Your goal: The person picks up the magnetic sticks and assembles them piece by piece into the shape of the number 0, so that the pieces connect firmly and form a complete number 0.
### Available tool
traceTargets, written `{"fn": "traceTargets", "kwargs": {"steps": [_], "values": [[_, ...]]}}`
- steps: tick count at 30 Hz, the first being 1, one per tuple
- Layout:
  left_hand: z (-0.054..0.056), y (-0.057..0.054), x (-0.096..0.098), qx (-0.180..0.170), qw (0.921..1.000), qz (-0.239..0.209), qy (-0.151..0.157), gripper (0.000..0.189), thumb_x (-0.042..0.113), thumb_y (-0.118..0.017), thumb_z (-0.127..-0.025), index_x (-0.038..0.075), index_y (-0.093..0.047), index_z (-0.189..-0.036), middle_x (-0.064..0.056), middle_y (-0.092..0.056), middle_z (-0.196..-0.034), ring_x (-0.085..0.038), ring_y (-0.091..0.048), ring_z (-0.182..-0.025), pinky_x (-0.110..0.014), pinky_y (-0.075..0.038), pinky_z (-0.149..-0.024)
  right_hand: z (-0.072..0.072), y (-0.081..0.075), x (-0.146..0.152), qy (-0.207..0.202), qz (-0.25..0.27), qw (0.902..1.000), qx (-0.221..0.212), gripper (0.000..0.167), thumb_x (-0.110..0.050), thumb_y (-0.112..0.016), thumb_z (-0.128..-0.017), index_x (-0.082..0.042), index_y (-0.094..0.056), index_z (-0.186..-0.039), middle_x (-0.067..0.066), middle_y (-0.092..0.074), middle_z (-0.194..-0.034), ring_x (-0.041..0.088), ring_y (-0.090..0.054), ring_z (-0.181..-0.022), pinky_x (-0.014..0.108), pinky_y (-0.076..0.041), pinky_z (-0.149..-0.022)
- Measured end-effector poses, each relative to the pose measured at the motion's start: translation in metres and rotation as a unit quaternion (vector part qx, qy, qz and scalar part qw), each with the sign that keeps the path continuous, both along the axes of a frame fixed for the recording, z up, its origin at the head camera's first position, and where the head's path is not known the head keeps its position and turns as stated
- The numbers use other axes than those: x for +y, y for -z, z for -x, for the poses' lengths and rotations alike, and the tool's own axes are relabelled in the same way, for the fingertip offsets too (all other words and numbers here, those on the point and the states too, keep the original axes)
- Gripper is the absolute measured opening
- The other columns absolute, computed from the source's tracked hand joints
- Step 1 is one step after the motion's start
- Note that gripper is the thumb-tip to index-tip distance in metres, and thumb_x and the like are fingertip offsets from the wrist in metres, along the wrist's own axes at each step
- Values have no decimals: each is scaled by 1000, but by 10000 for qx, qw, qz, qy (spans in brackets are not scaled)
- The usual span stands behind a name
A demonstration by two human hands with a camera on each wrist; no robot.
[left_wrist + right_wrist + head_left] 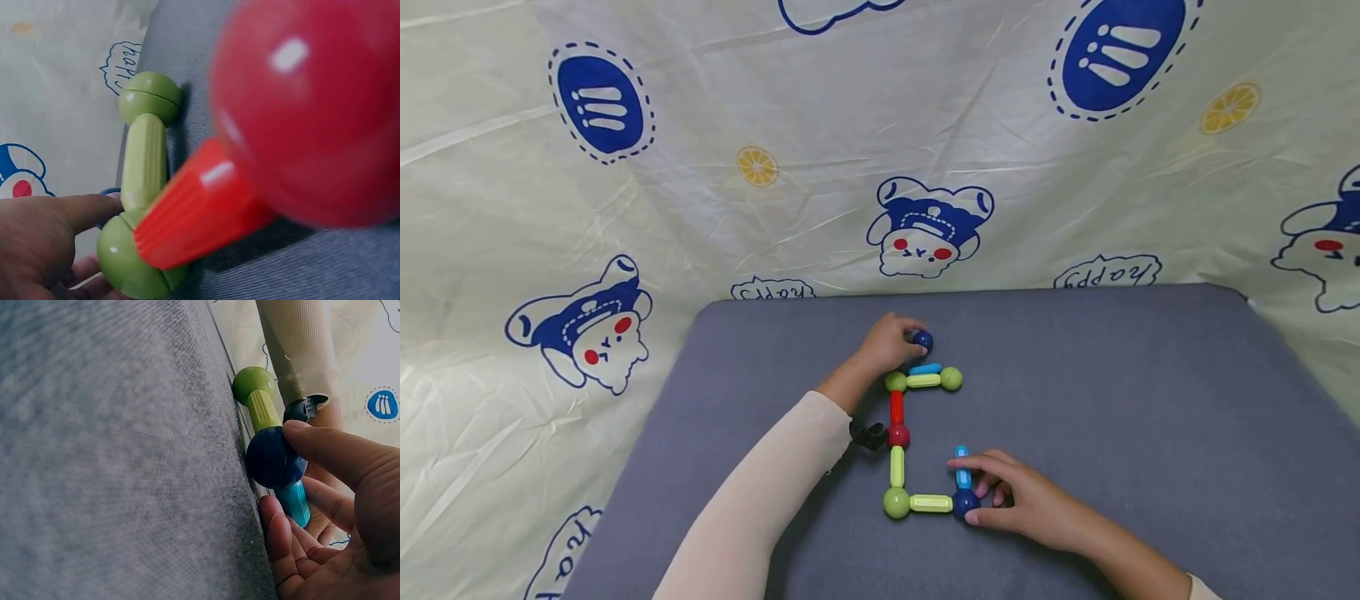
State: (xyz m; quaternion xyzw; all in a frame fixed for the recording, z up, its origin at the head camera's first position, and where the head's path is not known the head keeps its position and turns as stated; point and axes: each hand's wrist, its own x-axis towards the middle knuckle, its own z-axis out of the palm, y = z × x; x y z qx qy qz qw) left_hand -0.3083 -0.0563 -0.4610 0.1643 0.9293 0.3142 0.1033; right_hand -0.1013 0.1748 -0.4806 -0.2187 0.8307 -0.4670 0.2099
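On the table lies a figure of building-set sticks and balls. My left hand (887, 342) pinches a dark blue ball (923, 340) above its far arm. Just below that hand are a green ball (896, 382), a pale green stick (923, 380), another green ball (952, 378) and a light blue stick (925, 368). A red stick (897, 407) and red ball (898, 435) lead down the left side. At the near right corner my right hand (1033, 504) has its thumb on a second dark blue ball (276, 457) and its fingers around the light blue stick (294, 503) joined to it.
A near green ball (896, 502) joins two pale green sticks (931, 503) at the bottom left corner. The left wrist's black strap (869, 435) sits right beside the red ball. Behind the grey table (1150, 417) hangs a printed cloth (820, 100).
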Motion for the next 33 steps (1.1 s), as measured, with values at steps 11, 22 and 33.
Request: {"fn": "traceTargets", "kwargs": {"steps": [11, 22, 33], "values": [[-8, -2, -6, -69, 9967, -740, -337, 34, 25, -74, -94, 11, -69, -124, -10, -63, -117, -23, -61, -106, -33, -54, -85, 2, -1, 0, -27, -45, 10000, 84, 58, -38, -78, -89, -28, -56, -142, 7, -53, -121, 7, -57, -94, 21, -51, -77], [-61, -19, -9, -688, 9824, -1631, 587, 35, 25, -75, -92, 13, -68, -124, -5, -67, -110, -16, -61, -100, -25, -51, -77, -1, 0, -1, -35, 5, 9999, 164, 58, -37, -77, -89, -27, -56, -142, 7, -54, -123, 7, -57, -95, 21, -51, -77], [-85, -13, -3, -1044, 9790, -1126, 1340, 33, 25, -73, -95, 14, -70, -125, 3, -68, -97, -6, -59, -85, -19, -47, -74, -3, 2, -2, -116, 196, 9983, 540, 58, -37, -76, -91, -19, -57, -142, 5, -55, -119, 8, -59, -93, 21, -51, -77]]}}
